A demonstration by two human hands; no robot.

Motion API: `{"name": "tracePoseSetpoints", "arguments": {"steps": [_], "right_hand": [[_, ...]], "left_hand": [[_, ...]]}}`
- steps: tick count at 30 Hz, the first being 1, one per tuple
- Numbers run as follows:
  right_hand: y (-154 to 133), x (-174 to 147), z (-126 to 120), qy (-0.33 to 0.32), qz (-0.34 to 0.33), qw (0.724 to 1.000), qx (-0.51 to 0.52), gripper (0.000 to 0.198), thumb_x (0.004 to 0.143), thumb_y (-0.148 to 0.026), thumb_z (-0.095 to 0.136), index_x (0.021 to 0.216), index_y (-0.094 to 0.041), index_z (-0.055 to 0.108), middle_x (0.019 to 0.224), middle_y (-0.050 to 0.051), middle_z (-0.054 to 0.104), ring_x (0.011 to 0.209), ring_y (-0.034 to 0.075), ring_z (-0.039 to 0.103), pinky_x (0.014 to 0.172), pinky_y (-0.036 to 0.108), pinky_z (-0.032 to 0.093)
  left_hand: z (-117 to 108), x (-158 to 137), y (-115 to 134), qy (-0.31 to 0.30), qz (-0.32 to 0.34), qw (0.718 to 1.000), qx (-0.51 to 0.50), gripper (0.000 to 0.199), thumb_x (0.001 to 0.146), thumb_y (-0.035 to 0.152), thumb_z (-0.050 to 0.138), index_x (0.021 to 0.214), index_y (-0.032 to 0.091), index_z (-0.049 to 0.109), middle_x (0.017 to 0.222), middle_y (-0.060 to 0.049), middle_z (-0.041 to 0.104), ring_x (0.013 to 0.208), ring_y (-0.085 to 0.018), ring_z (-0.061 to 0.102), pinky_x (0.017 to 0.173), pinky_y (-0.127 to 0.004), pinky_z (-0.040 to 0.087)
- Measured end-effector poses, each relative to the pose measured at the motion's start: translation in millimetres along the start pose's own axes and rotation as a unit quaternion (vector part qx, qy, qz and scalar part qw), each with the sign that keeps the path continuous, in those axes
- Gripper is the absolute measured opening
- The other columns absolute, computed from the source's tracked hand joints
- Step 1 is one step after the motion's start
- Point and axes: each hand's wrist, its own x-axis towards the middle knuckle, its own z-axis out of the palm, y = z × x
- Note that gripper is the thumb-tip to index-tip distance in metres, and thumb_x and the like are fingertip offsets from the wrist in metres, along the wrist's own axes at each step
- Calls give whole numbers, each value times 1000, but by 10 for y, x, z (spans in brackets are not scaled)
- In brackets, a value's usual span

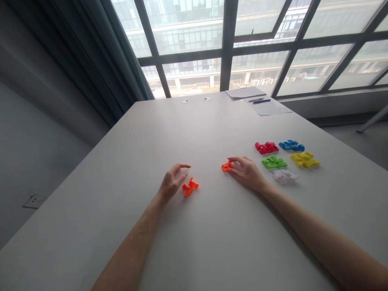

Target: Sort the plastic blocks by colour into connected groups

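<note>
My right hand has its thumb and fingers closed around the right side of a small orange plastic piece on the white table. Left of it, my left hand rests with thumb and fingers apart and nothing between them. Just beside its thumb lies a small cluster of orange plastic pieces, which the hand does not appear to grip. What exactly the orange pieces are is too small to make out.
Right of my right hand lie red pieces, blue pieces, green pieces, yellow pieces and white pieces. Paper sheets with dark pens lie at the far edge, below the window.
</note>
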Motion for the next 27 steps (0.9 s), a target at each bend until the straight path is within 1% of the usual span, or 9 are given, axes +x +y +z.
{"name": "tracePoseSetpoints", "arguments": {"steps": [9,13,16,18,20,23,27], "right_hand": [[5,-6,14,5,-23,999,-33,28,83,-35,65,109,-25,64,107,5,70,106,25,60,95,45,45],[15,-10,21,9,-42,998,-51,30,84,-36,65,112,-25,62,110,6,68,107,25,59,95,44,44],[7,-20,19,30,-68,995,-72,31,87,-35,62,115,-24,60,113,7,65,108,26,57,96,44,43],[-27,-36,14,49,-98,990,-92,29,89,-33,58,117,-23,58,115,8,64,108,25,57,95,44,42],[-92,-62,16,52,-141,983,-107,26,92,-29,55,117,-23,58,115,9,63,108,24,56,93,42,42],[-239,-112,52,28,-216,970,-106,24,92,-22,52,115,-22,58,113,8,64,106,21,56,92,39,41],[-422,-161,144,-20,-296,951,-89,21,92,-18,51,112,-22,58,109,7,65,102,19,57,93,38,41]], "left_hand": [[0,4,-3,-11,4,1000,1,26,84,29,53,105,21,65,113,-6,66,112,-22,58,101,-37,41],[-11,16,6,-27,-6,1000,2,26,84,30,53,106,20,64,115,-7,65,113,-23,57,103,-39,41],[-59,34,46,-47,-4,999,1,27,85,32,52,105,20,64,116,-8,65,114,-23,57,106,-41,39],[-119,49,92,-75,-3,997,12,27,85,34,51,104,20,65,117,-8,65,116,-24,56,107,-42,39],[-190,61,144,-118,-7,992,41,27,85,36,53,102,21,66,116,-7,65,114,-24,57,105,-41,41],[-274,69,213,-182,-12,979,96,26,83,39,57,100,22,68,113,-6,67,109,-24,60,99,-37,45],[-282,61,256,-206,6,969,136,31,83,40,58,108,24,68,120,-6,64,114,-25,57,103,-36,43]]}}
